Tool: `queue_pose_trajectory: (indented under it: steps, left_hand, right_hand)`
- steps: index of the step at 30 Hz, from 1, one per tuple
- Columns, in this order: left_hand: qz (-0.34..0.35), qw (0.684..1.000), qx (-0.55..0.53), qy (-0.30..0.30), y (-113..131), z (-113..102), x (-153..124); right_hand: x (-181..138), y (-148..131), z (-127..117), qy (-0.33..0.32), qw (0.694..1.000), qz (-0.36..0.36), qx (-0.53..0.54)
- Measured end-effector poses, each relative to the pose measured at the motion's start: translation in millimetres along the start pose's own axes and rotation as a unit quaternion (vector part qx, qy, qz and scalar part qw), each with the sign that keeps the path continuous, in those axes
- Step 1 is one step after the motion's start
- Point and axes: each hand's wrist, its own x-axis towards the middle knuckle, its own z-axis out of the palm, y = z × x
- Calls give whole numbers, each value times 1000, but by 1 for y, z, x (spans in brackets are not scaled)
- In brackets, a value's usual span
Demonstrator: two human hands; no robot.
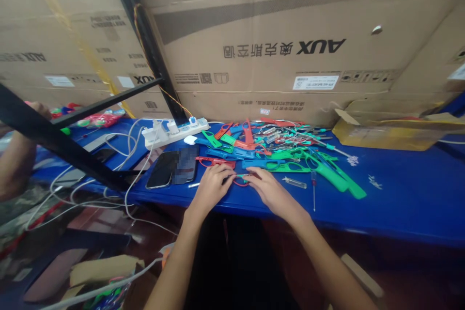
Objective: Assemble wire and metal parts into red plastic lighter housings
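Observation:
My left hand (211, 185) and my right hand (269, 190) rest on the front part of a blue table (399, 203), fingertips meeting over a small red plastic piece (240, 180) with a green bit at its end. Both hands pinch this piece between their fingers. Just behind them lies a heap of red, blue and green plastic handle parts (276, 147). A small clear tube (295, 182) and a thin screwdriver (314, 189) lie to the right of my right hand.
Two dark phones (173, 168) lie left of my hands, behind them a white power strip (174, 131) with white cables. Large cardboard boxes (290, 34) wall the back. A black metal frame (54, 140) crosses the left. Another person's arm (14, 164) shows at far left.

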Motion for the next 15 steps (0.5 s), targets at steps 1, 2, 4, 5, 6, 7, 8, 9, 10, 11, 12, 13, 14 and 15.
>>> queue_pose_trajectory:
  steps: [1, 2, 4, 5, 6, 7, 8, 9, 10, 11, 12, 13, 14, 15]
  left_hand:
    - [-3, 1000, -4, 0, 0, 0, -1]
    - [-6, 1000, -9, 0, 0, 0, -1]
    - [-14, 1000, -20, 1, 0, 0, -3]
    - [-18, 1000, -25, 2, 0, 0, -4]
    - [-23, 999, -30, 2, 1, 0, -5]
    - [-28, 999, -34, 3, 1, -1, -5]
    - [-32, 999, -37, 3, 2, -1, -6]
    - [-35, 999, -40, 3, 3, -2, -6]
    - [-38, 998, -41, 3, 3, -3, -6]
    - [-40, 998, -43, 3, 4, -4, -7]
    - [-41, 998, -44, 4, 5, -5, -7]
    - [-42, 998, -45, 4, 5, -5, -7]
    - [-42, 998, -46, 4, 6, -6, -7]
    - [-43, 998, -46, 4, 6, -6, -7]
  right_hand:
    - [1, -2, -2, 0, 1000, -3, -4]
    - [2, -4, -3, 0, 1000, -6, -8]
    - [3, -7, -6, 1, 1000, -10, -15]
    - [3, -8, -7, 2, 1000, -10, -18]
    - [3, -9, -8, 3, 1000, -10, -21]
    - [3, -10, -8, 4, 1000, -9, -23]
    - [3, -11, -9, 5, 1000, -9, -25]
    - [3, -12, -9, 5, 1000, -9, -26]
    - [2, -12, -10, 5, 1000, -11, -28]
    - [2, -13, -10, 6, 999, -13, -32]
    - [2, -13, -11, 7, 999, -16, -36]
    - [2, -13, -11, 7, 999, -19, -41]
    - [2, -14, -11, 7, 999, -21, -45]
    - [3, -14, -11, 7, 999, -23, -48]
